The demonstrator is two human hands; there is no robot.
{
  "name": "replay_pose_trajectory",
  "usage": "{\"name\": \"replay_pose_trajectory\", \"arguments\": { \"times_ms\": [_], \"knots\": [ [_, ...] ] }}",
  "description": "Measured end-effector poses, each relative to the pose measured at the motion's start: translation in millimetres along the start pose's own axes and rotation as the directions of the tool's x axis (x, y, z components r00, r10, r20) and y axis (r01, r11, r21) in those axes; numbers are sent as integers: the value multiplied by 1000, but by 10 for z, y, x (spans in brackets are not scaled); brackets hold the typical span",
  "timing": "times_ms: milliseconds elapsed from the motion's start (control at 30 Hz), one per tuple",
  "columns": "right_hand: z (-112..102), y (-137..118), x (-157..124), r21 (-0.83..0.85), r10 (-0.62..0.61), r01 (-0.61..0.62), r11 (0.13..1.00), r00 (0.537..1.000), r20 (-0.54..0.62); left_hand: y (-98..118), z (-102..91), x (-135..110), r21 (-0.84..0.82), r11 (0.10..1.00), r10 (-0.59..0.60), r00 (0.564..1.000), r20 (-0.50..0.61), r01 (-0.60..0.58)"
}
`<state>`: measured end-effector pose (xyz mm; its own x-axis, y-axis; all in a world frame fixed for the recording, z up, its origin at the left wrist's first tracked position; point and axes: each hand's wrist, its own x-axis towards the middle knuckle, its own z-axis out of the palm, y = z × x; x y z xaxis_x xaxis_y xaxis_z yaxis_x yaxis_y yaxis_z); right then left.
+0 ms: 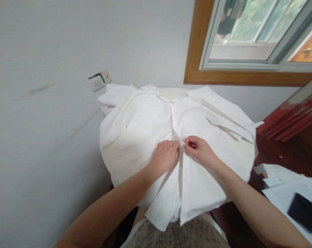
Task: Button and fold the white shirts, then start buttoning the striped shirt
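Lying front up across the round worktop (pixel 110 156), the white shirt (pixel 150 117) is spread out, apparently so its opening can be reached. There, cloth is pinched by the nearly closed right hand (pixel 201 148); the left hand (pixel 166 155) is curled just left, its grip hidden.

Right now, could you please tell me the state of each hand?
Left hand: curled on the white shirt; whether it grips cannot be told.
Right hand: closed, pinching the shirt near its middle.

Two hands (pixel 166 155) (pixel 200 148), one shirt (pixel 153 119), one table (pixel 109 160), one phone (pixel 303 212), at least two papers (pixel 279 198)
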<state>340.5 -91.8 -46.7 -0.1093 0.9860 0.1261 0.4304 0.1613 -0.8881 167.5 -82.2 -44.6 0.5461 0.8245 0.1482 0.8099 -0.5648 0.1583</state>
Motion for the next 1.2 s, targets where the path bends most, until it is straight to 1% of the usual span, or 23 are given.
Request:
{"name": "replay_pose_trajectory", "arguments": {
  "times_ms": [100,200,300,400,467,567,733,833,1000,1200],
  "knots": [
    [9,16,-10,15,-13,13,1000,1000,0,-42,-31,18,-124,992,-9,1000,3,9],
    [35,19,-15,5,-4,4,1000,1000,8,-102,-47,39,-270,962,-35,999,-12,31],
    [48,1,-22,-1,3,-3,1000,1000,2,-162,-33,56,-397,917,-46,999,-8,39],
    [32,-35,-35,0,-11,11,1000,1000,1,-207,-8,67,-519,853,-55,998,3,49],
    [19,-56,-44,11,-19,19,1000,1000,4,-226,4,72,-575,816,-59,998,15,57],
    [15,-75,-50,29,-17,17,999,1000,-1,-235,13,78,-600,798,-55,998,11,51],
    [33,-89,-43,-11,25,-25,1000,1000,19,-238,44,86,-585,811,-31,999,-26,10],
    [34,-88,-45,-22,25,-25,999,1000,17,-251,65,92,-585,811,-31,999,-34,5],
    [29,-84,-56,-45,27,-26,999,1000,14,-271,58,98,-643,766,-23,1000,-21,4],
    [24,-103,-53,-75,-10,13,997,999,37,-250,10,91,-676,736,-43,999,8,37]
  ]
}}
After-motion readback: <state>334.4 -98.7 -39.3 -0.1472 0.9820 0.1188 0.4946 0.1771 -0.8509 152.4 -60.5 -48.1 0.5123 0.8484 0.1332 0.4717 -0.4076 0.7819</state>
